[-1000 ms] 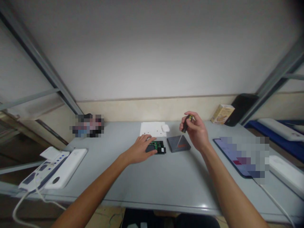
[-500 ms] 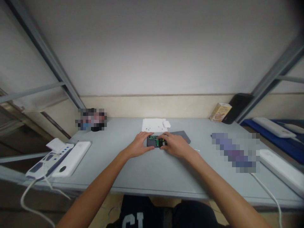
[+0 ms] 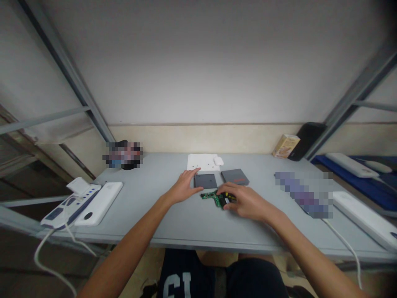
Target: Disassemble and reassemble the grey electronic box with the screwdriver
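My right hand (image 3: 245, 199) grips a green circuit board (image 3: 216, 198) with a black part attached, its fingers closed around the black end. The board is just over the desk or on it; I cannot tell which. Behind it lies a shallow dark grey casing (image 3: 205, 181), its inside facing up. My left hand (image 3: 183, 187) is at the casing's left end, thumb and fingers spread apart around the corner; whether they touch it is unclear. A flat grey cover (image 3: 235, 177) with reddish marking lies to the casing's right.
White paper (image 3: 198, 160) with several small dark bits and a white rounded case (image 3: 218, 161) lies behind the casing. A power strip (image 3: 70, 207) and white power bank (image 3: 101, 203) are at left. A yellowish box (image 3: 285, 146) stands back right; a white bar (image 3: 361, 219) lies right.
The circuit board has come out of the grey casing and moved toward me and to the right in my right hand. My left hand stays beside the casing.
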### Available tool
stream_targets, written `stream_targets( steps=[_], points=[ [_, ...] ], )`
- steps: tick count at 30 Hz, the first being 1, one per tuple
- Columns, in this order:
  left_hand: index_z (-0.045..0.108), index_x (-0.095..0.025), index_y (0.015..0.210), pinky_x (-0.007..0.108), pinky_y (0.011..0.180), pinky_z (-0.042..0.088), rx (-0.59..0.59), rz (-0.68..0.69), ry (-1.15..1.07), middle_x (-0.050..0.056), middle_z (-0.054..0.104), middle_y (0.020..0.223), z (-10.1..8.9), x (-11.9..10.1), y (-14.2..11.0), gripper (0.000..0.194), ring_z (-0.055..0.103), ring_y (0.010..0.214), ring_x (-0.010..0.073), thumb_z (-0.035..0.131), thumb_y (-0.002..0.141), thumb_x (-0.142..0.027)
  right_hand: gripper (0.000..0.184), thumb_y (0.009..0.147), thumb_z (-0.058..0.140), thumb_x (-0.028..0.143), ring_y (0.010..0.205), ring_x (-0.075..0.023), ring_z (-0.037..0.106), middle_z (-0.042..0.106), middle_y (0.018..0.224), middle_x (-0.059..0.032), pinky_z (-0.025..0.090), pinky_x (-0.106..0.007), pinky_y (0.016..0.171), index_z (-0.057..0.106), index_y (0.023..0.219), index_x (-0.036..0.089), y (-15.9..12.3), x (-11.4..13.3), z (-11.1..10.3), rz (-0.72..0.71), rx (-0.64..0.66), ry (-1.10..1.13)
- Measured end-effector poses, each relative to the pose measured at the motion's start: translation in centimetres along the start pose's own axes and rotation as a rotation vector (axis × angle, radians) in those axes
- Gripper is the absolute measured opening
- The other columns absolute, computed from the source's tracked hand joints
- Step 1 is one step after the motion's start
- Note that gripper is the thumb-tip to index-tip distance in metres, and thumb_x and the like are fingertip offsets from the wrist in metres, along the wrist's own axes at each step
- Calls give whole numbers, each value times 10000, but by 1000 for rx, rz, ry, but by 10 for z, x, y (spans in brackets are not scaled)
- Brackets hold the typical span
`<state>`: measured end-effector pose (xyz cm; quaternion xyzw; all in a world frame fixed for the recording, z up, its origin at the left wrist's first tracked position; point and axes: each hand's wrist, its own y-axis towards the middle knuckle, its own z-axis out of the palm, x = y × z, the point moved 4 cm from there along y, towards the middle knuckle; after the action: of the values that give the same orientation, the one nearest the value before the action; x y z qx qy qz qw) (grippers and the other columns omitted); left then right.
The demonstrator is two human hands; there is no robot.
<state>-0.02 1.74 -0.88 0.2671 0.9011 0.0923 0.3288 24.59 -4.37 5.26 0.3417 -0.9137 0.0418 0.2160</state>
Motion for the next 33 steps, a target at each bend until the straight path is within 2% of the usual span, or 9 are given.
stream_targets(
  steps=[5, 10, 14, 19, 22, 25, 28, 31, 33],
  points=[
    [378, -267, 1521, 479, 1179, 368, -21, 21, 25, 109, 523, 1451, -5, -7, -1, 733, 454, 1349, 284, 721, 892, -420, 348, 900, 654, 258, 1036, -257, 707, 596, 1413, -51, 546, -405, 892, 641, 1242, 319, 1, 0, 19, -3, -8, -70],
    [433, -270, 1488, 485, 1194, 337, -43, 54, 79, 116, 464, 1482, -13, -20, -4, 618, 400, 1385, 283, 660, 930, -405, 419, 935, 629, 374, 1101, -285, 698, 486, 1528, -87, 569, -438, 907, 593, 1351, 335, -1, -5, 15, 1, -90, -95],
    [540, -303, 1406, 500, 1189, 332, -14, 70, 126, 94, 436, 1507, -10, -26, -5, 522, 370, 1405, 296, 674, 919, -433, 367, 989, 527, 382, 1093, -269, 691, 562, 1430, -92, 567, -422, 912, 600, 1343, 320, -3, -26, -1, 90, -234, -117],
    [581, -292, 1366, 507, 1170, 340, -8, 54, 154, 99, 454, 1488, -8, -26, -4, 477, 389, 1379, 297, 666, 924, -450, 365, 1013, 456, 338, 952, -242, 717, 580, 1377, -109, 562, -366, 765, 587, 1348, 276, 3, -49, 2, 209, -253, -246],
    [598, -286, 1354, 509, 1154, 349, -10, 36, 168, 105, 475, 1478, -8, -24, -4, 469, 410, 1361, 297, 659, 927, -468, 370, 1024, 439, 370, 910, -233, 715, 587, 1358, -110, 540, -346, 720, 592, 1348, 277, 9, -47, 10, 211, -263, -293],
    [665, -287, 1257, 488, 1135, 357, -8, 9, 176, 80, 555, 1424, -8, -21, -2, 333, 451, 1327, 268, 563, 990, -456, 369, 1026, 437, 407, 862, -214, 711, 610, 1320, -98, 508, -323, 692, 612, 1326, 283, 16, -40, 11, 208, -265, -327],
    [720, -270, 1126, 457, 1120, 357, 0, -14, 171, 49, 635, 1355, -7, -17, 1, 316, 514, 1277, 226, 441, 1052, -400, 358, 1028, 426, 458, 855, -201, 706, 655, 1237, -71, 474, -300, 691, 662, 1239, 291, 25, -36, 4, 192, -259, -342],
    [734, -256, 1074, 440, 1110, 366, -6, -28, 149, 41, 668, 1331, -8, -12, 3, 306, 570, 1253, 211, 448, 1049, -364, 400, 1046, 362, 475, 907, -218, 697, 713, 1087, -57, 441, -291, 680, 697, 1116, 268, 36, -37, -7, 223, -326, -366],
    [740, -260, 1047, 428, 1103, 386, -31, -29, 121, 33, 683, 1317, -9, -9, 4, 289, 595, 1249, 209, 463, 1038, -342, 415, 1051, 342, 465, 907, -222, 694, 724, 1081, -63, 420, -291, 660, 696, 1110, 257, 42, -40, -10, 269, -364, -396]
  ],
)
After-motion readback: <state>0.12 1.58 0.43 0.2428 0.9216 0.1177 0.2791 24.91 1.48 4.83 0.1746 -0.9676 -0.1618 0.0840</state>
